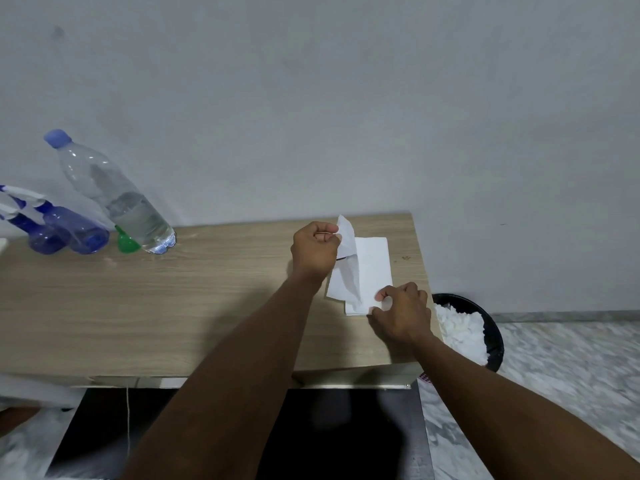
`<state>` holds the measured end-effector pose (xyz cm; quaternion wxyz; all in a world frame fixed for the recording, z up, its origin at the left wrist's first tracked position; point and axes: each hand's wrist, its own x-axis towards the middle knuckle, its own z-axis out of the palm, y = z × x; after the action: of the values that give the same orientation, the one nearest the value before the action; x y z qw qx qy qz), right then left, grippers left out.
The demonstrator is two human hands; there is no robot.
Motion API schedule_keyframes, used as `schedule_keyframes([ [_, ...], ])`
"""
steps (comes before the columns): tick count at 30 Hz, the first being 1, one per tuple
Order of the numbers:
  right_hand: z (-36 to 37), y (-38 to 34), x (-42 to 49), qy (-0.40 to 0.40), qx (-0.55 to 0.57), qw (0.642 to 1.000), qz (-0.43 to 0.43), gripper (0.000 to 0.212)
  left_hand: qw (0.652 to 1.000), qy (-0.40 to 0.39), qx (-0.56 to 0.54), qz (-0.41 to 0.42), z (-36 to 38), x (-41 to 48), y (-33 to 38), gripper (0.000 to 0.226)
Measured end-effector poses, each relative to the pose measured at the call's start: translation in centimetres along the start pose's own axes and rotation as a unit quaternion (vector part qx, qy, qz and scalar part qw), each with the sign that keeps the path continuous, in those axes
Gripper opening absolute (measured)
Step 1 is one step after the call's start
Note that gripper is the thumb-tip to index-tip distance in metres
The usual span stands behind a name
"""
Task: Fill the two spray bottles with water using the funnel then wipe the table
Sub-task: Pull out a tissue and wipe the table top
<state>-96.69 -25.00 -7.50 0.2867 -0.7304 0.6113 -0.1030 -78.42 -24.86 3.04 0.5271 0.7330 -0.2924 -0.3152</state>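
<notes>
Your right hand (401, 315) sits nearest, at the right edge of the light wood-grain tabletop (173, 306), fingers curled and pinched on the near right corner of the flat stack of white paper tissues (375, 268), pressing it down. Your left hand (315, 249) is farther in, just left of the stack, closed in a loose fist with thumb and forefinger gripping the top of a single white tissue sheet (348, 251); the sheet stands lifted, its lower end trailing onto the stack.

Off the tabletop's right edge, on the floor: a round black bin (491, 336) holding crumpled white paper.

Far left corner, against the wall: two translucent blue plastic spray bottles (65, 230) with white trigger heads, side by side. Just right of them a small green plastic funnel (126, 241), touching the base of a clear plastic water bottle with a blue cap (114, 192), partly filled. Spray bottle fill level: cannot tell.
</notes>
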Motion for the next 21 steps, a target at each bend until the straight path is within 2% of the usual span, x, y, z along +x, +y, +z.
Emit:
schedule_keyframes([
  [3,-0.2,-0.2,-0.3,0.031,-0.028,0.999,-0.024,0.030,1.000,-0.008,-0.002,-0.002,-0.2,0.1,0.3,0.014],
  [6,-0.2,0.0,-0.9,0.094,-0.072,0.984,-0.130,0.035,1.000,-0.009,-0.003,-0.004,-0.3,0.1,0.5,0.013],
  [9,0.0,-0.1,-1.3,0.030,-0.111,0.972,-0.206,0.043,1.000,-0.016,-0.004,-0.004,-0.3,0.1,0.8,0.013],
  [16,-0.2,-0.3,-1.1,-0.060,-0.104,0.975,-0.189,0.047,1.000,-0.021,-0.018,0.006,-0.4,0.1,2.0,0.014],
  [21,-1.4,-1.2,-0.4,-0.116,-0.059,0.981,-0.141,0.041,0.999,-0.016,-0.016,0.022,-0.6,0.3,3.6,0.015],
])
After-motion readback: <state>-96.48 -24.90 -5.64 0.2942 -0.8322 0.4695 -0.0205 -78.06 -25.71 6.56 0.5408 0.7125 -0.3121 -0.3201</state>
